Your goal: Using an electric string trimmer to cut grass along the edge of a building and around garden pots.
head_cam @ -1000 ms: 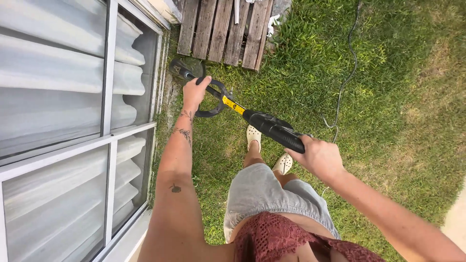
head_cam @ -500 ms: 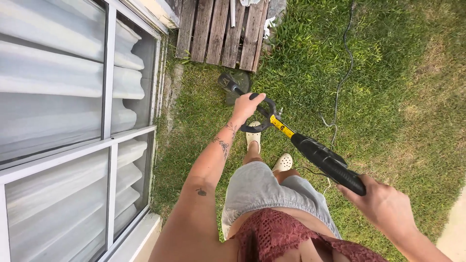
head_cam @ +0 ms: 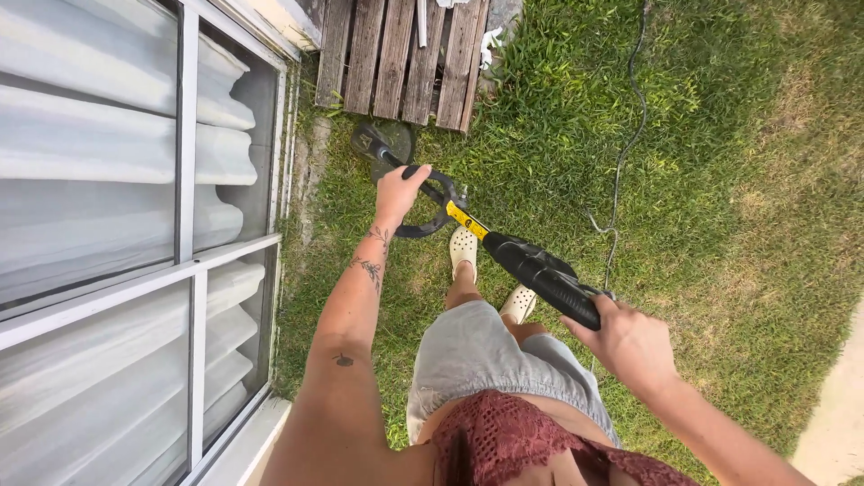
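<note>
While the person stands on the grass beside the house, both hands are closed on a black and yellow string trimmer (head_cam: 504, 247). The left hand (head_cam: 399, 191) is wrapped around the trimmer's black loop handle (head_cam: 430, 202), fingers curled over its top. The right hand (head_cam: 627, 340) grips the rear end of the thick black motor housing, fingers folded around it. The shaft slants forward and to the left, and the trimmer head (head_cam: 382, 144) sits low in the grass just in front of a weathered wooden pallet (head_cam: 396, 54) and near the foot of the window wall (head_cam: 135, 225). A dark power cord (head_cam: 625, 144) trails across the lawn (head_cam: 720, 180) to the right.

As for progress, the strip of grass along the wall looks ragged and thin, with bare patches close to the window frame, so some edging there appears done, though how much cannot be told. Taller green tufts stand around the pallet's edge and near the head, which suggests that corner remains to be cut. The person's 2 pale clogs (head_cam: 463, 247) are planted just behind the shaft.
</note>
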